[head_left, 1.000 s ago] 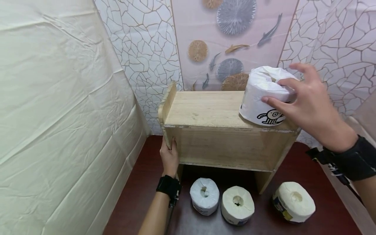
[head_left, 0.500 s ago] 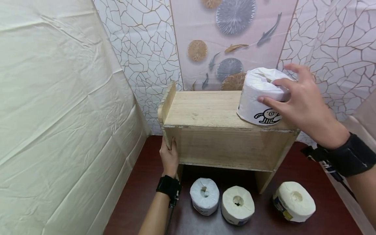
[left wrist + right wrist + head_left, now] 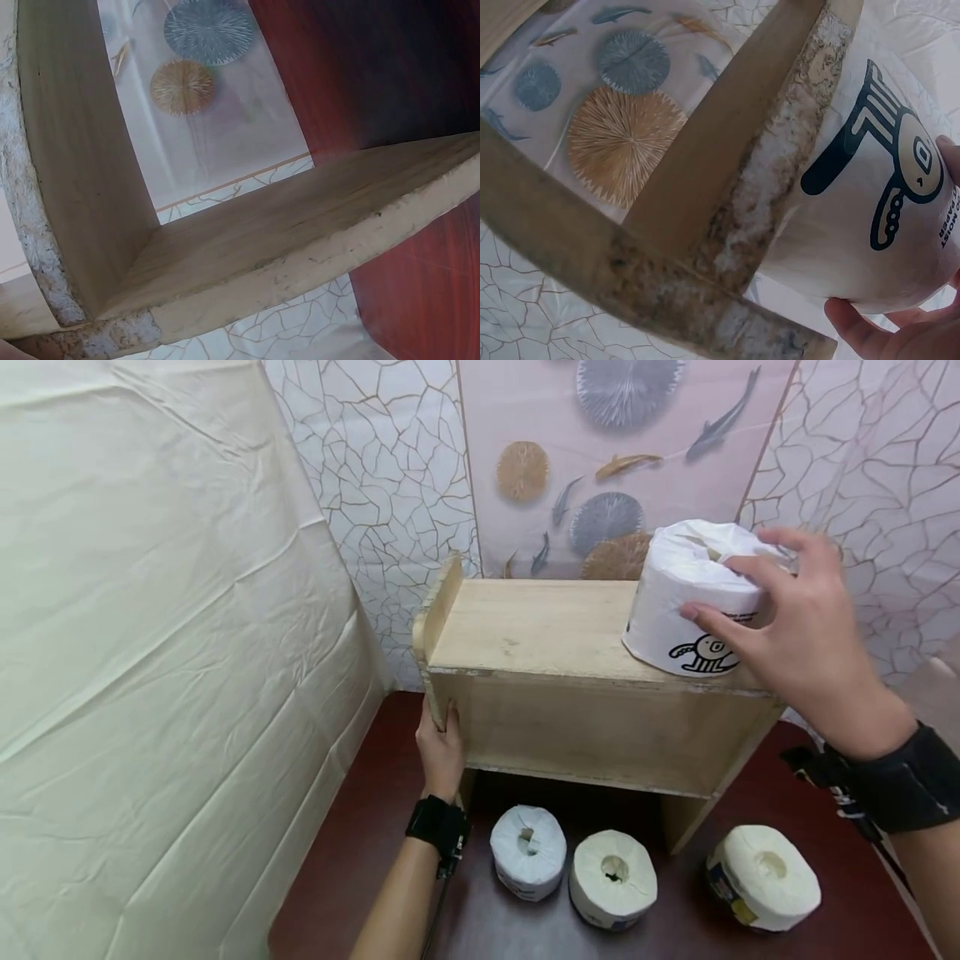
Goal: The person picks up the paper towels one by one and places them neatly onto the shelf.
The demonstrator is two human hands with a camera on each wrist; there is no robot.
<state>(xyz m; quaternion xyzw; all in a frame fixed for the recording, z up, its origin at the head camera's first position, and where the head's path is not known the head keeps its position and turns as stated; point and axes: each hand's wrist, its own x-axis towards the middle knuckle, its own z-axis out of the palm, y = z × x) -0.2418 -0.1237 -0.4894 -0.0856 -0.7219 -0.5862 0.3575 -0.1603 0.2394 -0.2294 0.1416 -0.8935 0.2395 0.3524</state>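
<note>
A wrapped toilet paper roll [image 3: 697, 602], white with a black cartoon figure, stands upright on the right end of a wooden shelf's [image 3: 540, 618] top board. My right hand [image 3: 802, 618] grips it, thumb on the front and fingers over the top and far side. The right wrist view shows fingertips [image 3: 855, 330] against the roll's [image 3: 840, 247] wrapper beside the board's rough edge. Lower on the left, my left hand [image 3: 440, 747] holds the shelf's left side panel. In the left wrist view the panel [image 3: 300, 277] fills the foreground, and only a sliver of hand shows.
Three more toilet paper rolls stand on the dark red table [image 3: 337, 860]: a white roll [image 3: 528, 852], a cream roll [image 3: 613, 881] and another cream roll [image 3: 765, 877] farther right. A cream cloth wall [image 3: 165, 652] rises at left; a patterned backdrop [image 3: 390, 468] hangs behind the shelf.
The roll moved slightly left along the top board with my right hand between the two earlier frames. Since then the head view has shifted a little; both hands keep their hold.
</note>
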